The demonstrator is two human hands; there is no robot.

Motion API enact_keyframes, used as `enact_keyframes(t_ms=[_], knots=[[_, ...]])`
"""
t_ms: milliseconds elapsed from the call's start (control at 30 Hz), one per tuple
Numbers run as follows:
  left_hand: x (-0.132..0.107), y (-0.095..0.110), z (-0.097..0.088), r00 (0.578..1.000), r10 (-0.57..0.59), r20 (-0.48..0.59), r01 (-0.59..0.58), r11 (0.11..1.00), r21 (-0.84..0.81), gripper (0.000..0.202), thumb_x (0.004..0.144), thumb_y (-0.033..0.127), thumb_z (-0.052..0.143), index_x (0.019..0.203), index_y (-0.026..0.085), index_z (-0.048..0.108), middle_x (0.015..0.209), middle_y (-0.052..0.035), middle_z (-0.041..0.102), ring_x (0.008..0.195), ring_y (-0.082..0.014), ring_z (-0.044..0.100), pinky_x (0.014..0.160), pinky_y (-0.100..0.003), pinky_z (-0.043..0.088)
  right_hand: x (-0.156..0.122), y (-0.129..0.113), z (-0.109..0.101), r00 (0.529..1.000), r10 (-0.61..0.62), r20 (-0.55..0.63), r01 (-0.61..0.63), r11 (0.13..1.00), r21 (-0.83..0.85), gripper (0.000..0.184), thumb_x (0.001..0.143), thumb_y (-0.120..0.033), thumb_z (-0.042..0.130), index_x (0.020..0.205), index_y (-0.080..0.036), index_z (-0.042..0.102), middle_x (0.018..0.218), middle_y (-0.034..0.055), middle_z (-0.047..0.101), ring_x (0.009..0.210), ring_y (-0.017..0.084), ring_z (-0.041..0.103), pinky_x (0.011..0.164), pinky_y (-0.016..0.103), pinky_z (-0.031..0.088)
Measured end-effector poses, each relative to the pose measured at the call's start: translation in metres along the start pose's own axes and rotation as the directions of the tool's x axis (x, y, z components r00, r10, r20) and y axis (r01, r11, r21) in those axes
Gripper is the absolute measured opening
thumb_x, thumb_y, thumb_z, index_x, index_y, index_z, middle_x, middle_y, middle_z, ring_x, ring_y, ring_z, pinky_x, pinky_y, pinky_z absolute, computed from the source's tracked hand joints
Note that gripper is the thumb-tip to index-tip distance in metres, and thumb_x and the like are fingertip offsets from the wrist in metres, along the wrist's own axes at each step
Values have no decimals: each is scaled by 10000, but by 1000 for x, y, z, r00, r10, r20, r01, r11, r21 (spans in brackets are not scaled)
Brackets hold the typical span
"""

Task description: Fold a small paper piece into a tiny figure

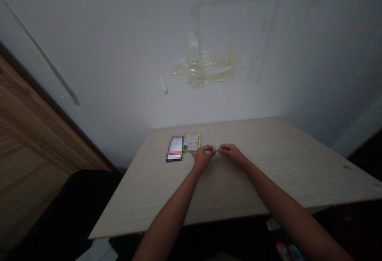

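Both my hands meet over the far middle of a pale wooden table (268,165). My left hand (203,156) and my right hand (232,152) have their fingers pinched together on a small whitish object (217,149) held between them; it is too small to name. Just left of my left hand lies a small green and yellow printed card or packet (191,141), flat on the table. Beside that card, further left, lies a phone (175,148) with its screen up.
The table stands against a white wall with yellowed tape remains (205,70). A wooden panel (30,133) leans at the left. A dark shape (77,197) lies below the table's left edge. Some coloured items (286,251) show under the front right edge.
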State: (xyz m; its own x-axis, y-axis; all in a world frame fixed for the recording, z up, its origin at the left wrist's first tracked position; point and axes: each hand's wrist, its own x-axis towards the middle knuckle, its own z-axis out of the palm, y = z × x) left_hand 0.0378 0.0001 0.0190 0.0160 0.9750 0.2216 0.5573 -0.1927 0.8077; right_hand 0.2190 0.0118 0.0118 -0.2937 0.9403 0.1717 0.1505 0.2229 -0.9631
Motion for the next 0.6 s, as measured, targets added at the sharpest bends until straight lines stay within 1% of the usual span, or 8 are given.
enact_keyframes(t_ms=[67,200,300,400,600], knots=[[0,-1,0,1000,-4,-18,5,1000,12,153,815,385,668,842,263,756,998,-28,764,1101,-273,624,1130,-669,-6,1,2,0,1000,2,6,-2,1000,-20,400,750,-545,649,823,-157,709,795,33,680,775,196,587,753,306,429],[1,-4,3,998,24,-57,-22,999,25,80,771,323,714,809,269,759,1066,-29,751,1172,-289,567,1110,-696,-13,4,8,0,1000,-10,14,11,998,-57,428,751,-573,625,818,-159,713,801,39,685,765,198,581,732,304,432],[2,-6,6,996,44,-75,-42,999,32,40,754,279,729,781,269,757,1085,-25,744,1188,-288,548,1108,-700,2,7,12,1,999,-25,29,28,995,-100,447,731,-601,620,754,-161,695,742,34,669,726,197,568,719,308,432],[4,-9,8,996,22,-84,-19,999,38,32,741,256,732,757,269,755,1106,-24,736,1204,-294,531,1108,-702,31,9,14,2,999,-46,12,48,990,-134,444,733,-607,612,715,-168,674,715,30,654,720,199,560,715,308,430],[8,-16,12,995,3,-102,0,1000,28,52,729,237,724,739,275,758,1091,-14,734,1189,-287,539,1109,-706,51,8,12,2,999,-32,29,36,989,-145,402,762,-559,591,739,-165,669,724,25,638,721,190,555,715,300,427]])
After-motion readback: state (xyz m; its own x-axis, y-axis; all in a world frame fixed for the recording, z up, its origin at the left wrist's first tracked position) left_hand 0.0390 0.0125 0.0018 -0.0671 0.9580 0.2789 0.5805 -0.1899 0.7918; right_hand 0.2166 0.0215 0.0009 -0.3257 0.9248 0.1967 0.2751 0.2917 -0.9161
